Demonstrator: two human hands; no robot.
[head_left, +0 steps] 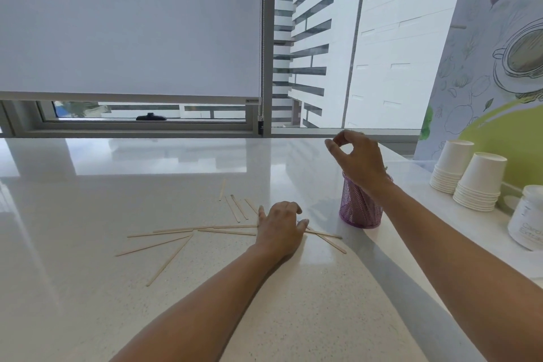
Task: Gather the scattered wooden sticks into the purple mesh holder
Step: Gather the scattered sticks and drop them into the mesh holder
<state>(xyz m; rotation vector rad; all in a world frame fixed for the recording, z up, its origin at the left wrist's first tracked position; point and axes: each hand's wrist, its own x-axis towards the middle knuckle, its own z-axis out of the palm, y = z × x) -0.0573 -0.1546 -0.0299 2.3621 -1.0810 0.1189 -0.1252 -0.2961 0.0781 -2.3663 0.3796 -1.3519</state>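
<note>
The left hand point(279, 226) lies palm down on the pale speckled bench point(88, 288), its fingers point(289, 207) spread and pressing onto the thin, flat, pale wooden sticks point(176, 231). Most sticks fan out to the left of those fingers, a few short-looking ones lie just beyond them, and two poke out to their right. The right hand point(357, 157) hovers above the purple cylindrical wire-mesh holder point(360, 209), thumb and forefinger curled into a ring with tips nearly meeting; whether anything is pinched there cannot be told. The holder stands upright directly below this hand, with sticks visible leaning inside it.
</note>
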